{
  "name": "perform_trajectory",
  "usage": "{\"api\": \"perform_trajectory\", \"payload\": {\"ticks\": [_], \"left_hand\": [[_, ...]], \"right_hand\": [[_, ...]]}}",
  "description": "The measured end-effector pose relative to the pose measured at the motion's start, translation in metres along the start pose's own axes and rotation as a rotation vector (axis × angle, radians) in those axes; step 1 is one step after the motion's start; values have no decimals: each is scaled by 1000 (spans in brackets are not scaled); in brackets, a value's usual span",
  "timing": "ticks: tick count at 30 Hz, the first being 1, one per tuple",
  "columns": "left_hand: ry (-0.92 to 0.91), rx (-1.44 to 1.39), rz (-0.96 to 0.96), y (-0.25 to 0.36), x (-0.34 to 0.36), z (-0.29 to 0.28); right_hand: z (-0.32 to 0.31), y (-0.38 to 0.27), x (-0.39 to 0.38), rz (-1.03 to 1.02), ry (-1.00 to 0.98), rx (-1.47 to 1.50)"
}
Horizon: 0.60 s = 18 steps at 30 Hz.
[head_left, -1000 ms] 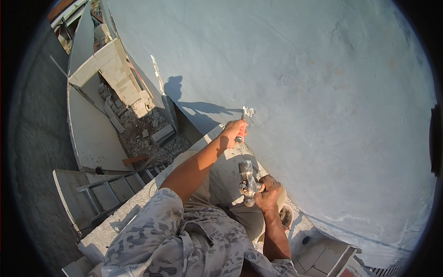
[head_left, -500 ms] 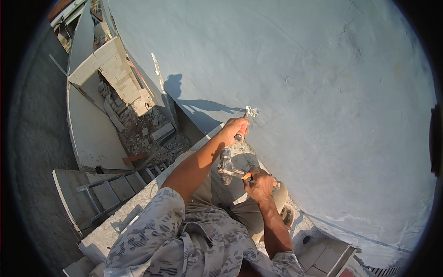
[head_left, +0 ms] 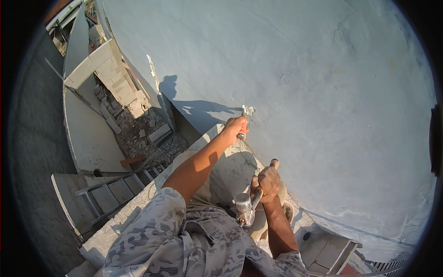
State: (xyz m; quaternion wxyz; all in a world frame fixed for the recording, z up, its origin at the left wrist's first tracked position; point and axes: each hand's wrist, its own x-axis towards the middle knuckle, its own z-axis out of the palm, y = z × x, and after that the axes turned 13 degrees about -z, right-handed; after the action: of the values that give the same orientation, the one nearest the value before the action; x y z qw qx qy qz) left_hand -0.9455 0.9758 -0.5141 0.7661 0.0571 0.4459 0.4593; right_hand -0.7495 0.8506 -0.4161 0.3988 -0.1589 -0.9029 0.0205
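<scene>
My left hand (head_left: 234, 127) is closed on a red-handled chisel (head_left: 242, 135), held upright in the view, its blade at a small chipped white patch (head_left: 250, 111) in the pale grey-blue wall (head_left: 323, 115). My right hand (head_left: 267, 183) grips a hammer (head_left: 244, 208) by its orange handle, with the metal head low and left of the fist, over my lap, clear of the chisel. A shadow of my head and arm falls on the wall to the left of the chipped patch.
I am on a rough concrete ledge (head_left: 115, 226). Down to the left lie an aluminium ladder (head_left: 110, 196), broken blocks and rubble (head_left: 138, 134), and a light block partition (head_left: 115, 74) beside a dark rough wall (head_left: 37, 138). A bucket (head_left: 288, 212) is partly hidden beside my right arm.
The hammer rose toward the chisel half a second ago and has since dropped down toward my lap, its head turned lower. My left hand holds the chisel at nearly the same place.
</scene>
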Motion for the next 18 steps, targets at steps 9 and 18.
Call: {"api": "perform_trajectory", "payload": {"ticks": [9,18], "left_hand": [[32,-32,24,-3,9,3],[114,-143,94,-19,38,2]], "right_hand": [[11,6,-21,588,-221,-8],[19,25,-19,765,-259,12]]}}
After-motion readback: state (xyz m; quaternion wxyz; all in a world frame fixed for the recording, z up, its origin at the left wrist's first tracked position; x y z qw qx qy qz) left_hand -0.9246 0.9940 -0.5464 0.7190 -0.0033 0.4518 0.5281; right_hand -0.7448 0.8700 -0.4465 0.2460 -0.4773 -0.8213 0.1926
